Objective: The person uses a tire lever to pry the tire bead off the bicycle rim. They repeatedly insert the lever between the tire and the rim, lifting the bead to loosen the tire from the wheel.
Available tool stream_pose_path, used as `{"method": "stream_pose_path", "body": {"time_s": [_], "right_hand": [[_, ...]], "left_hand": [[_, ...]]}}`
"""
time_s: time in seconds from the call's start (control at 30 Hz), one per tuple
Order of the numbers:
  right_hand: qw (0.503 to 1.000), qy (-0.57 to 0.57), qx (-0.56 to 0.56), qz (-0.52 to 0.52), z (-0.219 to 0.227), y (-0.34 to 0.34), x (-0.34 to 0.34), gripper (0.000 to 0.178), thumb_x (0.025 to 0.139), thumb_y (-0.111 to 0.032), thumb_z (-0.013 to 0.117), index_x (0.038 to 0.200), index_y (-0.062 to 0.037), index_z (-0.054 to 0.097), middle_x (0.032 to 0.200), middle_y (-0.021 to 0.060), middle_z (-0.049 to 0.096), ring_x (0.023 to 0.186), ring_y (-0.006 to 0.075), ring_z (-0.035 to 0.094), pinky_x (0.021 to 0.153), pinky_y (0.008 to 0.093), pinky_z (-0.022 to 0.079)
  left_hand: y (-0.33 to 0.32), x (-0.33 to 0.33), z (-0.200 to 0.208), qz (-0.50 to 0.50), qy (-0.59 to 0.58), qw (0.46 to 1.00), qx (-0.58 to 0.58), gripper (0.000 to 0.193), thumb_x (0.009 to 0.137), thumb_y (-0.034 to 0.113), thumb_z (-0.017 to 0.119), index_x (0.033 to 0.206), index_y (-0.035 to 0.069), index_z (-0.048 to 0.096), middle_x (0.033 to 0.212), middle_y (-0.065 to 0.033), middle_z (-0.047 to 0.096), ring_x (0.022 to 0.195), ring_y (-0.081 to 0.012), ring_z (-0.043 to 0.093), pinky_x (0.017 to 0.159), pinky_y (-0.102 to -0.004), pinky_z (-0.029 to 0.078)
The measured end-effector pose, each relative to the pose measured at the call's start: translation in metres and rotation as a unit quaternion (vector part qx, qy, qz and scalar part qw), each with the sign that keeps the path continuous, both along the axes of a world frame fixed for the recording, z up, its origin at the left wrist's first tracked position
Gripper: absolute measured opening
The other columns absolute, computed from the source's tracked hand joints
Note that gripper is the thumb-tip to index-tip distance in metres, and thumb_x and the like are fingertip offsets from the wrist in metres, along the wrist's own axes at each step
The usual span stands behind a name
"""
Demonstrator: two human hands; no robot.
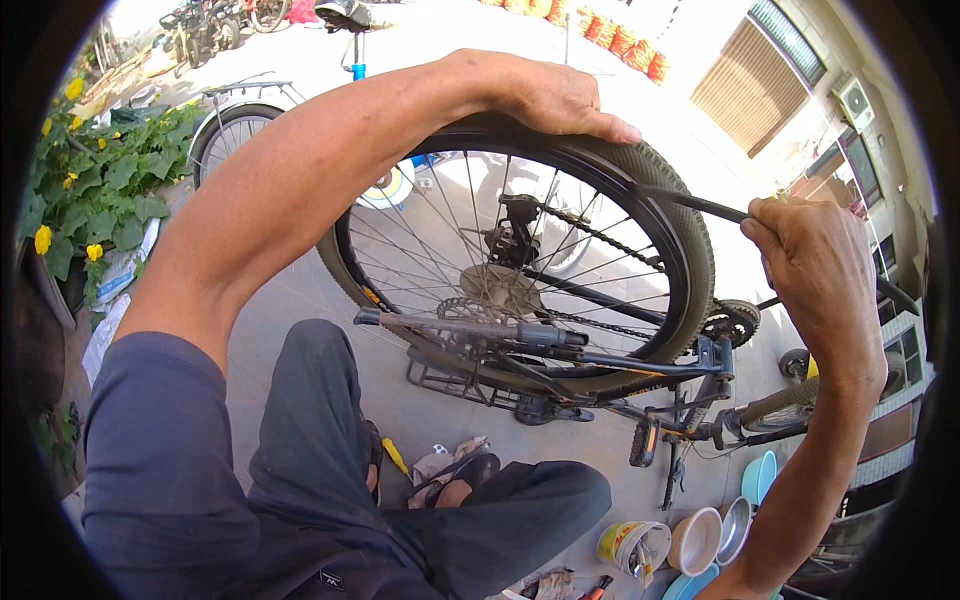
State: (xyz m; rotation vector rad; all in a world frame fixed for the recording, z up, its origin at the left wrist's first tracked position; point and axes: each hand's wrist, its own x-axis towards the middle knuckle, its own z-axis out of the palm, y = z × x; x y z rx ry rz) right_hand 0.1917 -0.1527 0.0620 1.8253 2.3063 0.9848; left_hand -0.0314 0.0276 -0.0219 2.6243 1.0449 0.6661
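Observation:
A bicycle lies tipped over in front of me, its spoked wheel [480,290] facing up toward me. At the wheel's far edge, my left hand [565,100] is closed over the black knobbly tyre [690,235], thumb stretched along it and the other fingers mostly hidden. My right hand [815,250] is closed around a long black strip [700,204] at the right. One end of the strip meets the wheel between tyre and rim; whether it is a lever or a tube I cannot tell. The chain [600,235] and rear derailleur [517,225] show through the spokes.
A pedal [645,440] and the bicycle frame [640,368] lie near the wheel's lower right. Basins [695,540] and a tool bucket [635,545] stand at lower right. A yellow-handled tool [395,456] lies by my feet. Flowering plants [110,185] and another bicycle [235,135] are at left.

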Motion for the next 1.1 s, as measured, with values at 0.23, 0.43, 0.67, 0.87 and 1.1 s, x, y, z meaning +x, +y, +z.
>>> {"method": "stream_pose_path", "body": {"time_s": [0.23,0.43,0.67,0.87,1.1], "right_hand": [[0.993,-0.111,0.025,-0.02,0.013,0.008,-0.017,0.023,0.092,-0.019,0.071,0.077,-0.0018,0.072,0.061,0.0115,0.054,0.057,0.0169,0.047,0.062,0.0382,0.039],[0.997,0.029,-0.05,-0.045,0.03,0.022,-0.014,0.015,0.089,-0.012,0.074,0.078,-0.001,0.075,0.067,0.0106,0.062,0.06,0.016,0.051,0.061,0.0386,0.039],[0.993,0.022,-0.102,-0.057,0.036,0.029,-0.016,0.012,0.09,-0.009,0.073,0.081,-0.0007,0.077,0.059,0.0089,0.063,0.05,0.0156,0.053,0.056,0.0399,0.04],[0.996,-0.037,-0.065,-0.044,0.041,0.027,-0.032,0.014,0.089,-0.011,0.074,0.079,-0.002,0.078,0.061,0.0085,0.065,0.057,0.0154,0.062,0.06,0.0368,0.046],[0.996,-0.012,-0.08,-0.025,0.038,0.032,-0.023,0.015,0.089,-0.012,0.074,0.085,0.0023,0.077,0.061,0.0112,0.066,0.049,0.0151,0.061,0.052,0.0344,0.045]], "left_hand": [[-0.001,0.008,0.002,0.015,0.017,1.0,0.018,0.08,0.095,0.07,0.048,0.085,-0.005,0.075,0.07,-0.0171,0.066,0.066,-0.0258,0.06,0.068,-0.0407,0.049],[0.001,0.017,0.006,0.007,0.032,0.999,0.021,0.082,0.095,0.071,0.047,0.086,-0.006,0.074,0.073,-0.018,0.066,0.07,-0.0263,0.06,0.071,-0.0407,0.049],[-0.001,0.025,0.007,0.01,0.045,0.999,0.026,0.082,0.096,0.069,0.046,0.084,-0.008,0.071,0.074,-0.0179,0.065,0.071,-0.0263,0.058,0.072,-0.0413,0.047],[0.002,0.025,0.009,0.007,0.07,0.997,0.013,0.083,0.097,0.069,0.046,0.082,-0.009,0.071,0.072,-0.017,0.064,0.07,-0.0258,0.057,0.071,-0.0413,0.047],[0.007,0.026,0.006,-0.003,0.042,0.999,0.009,0.084,0.095,0.071,0.046,0.083,-0.007,0.073,0.074,-0.0181,0.065,0.072,-0.0276,0.058,0.074,-0.0424,0.048]]}}
